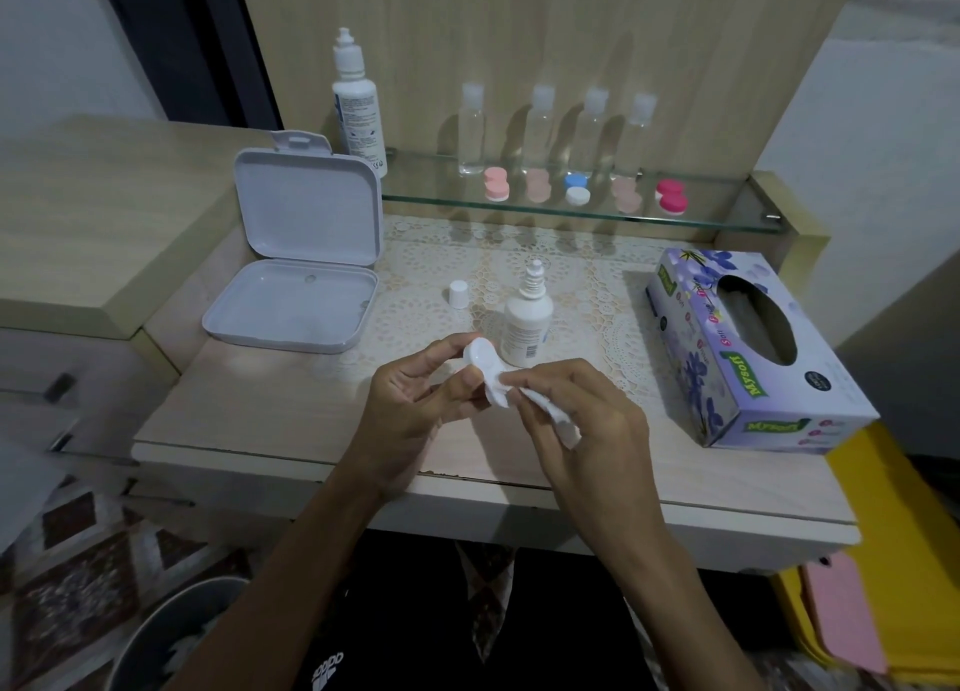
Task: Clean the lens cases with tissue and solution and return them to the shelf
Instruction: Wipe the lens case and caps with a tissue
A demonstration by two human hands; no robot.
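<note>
Bin: we find a dark round bin on the floor at 7 o'clock of the frame, with white scraps inside.
Box: we note a white hinged box lying open on the desk at 10 o'clock from the hands, lid propped upright.
Tall bottle: it stands upright at 12 o'clock of the box, at the left end of the glass shelf.
Cap: a small white cap stands on the lace mat, just left of the solution bottle.
Solution bottle: uncapped, upright, at 12 o'clock from the hands and close behind them.
Left hand: we record it curled, pinching the white lens case between thumb and fingertips.
Lens case: held above the desk between both hands, open wells facing up, tilted.
Right hand: curled, pinching a folded tissue and pressing it against the right well of the case.
Shelf row: four clear bottles stand along the back; in front we count five capped cases, pink, pale pink, blue-and-white, pale pink and magenta.
Tissue box: purple, flowered, lying at 3 o'clock from the hands, opening upward.
Desk: pale wood; the hands hover over its front half.
</note>
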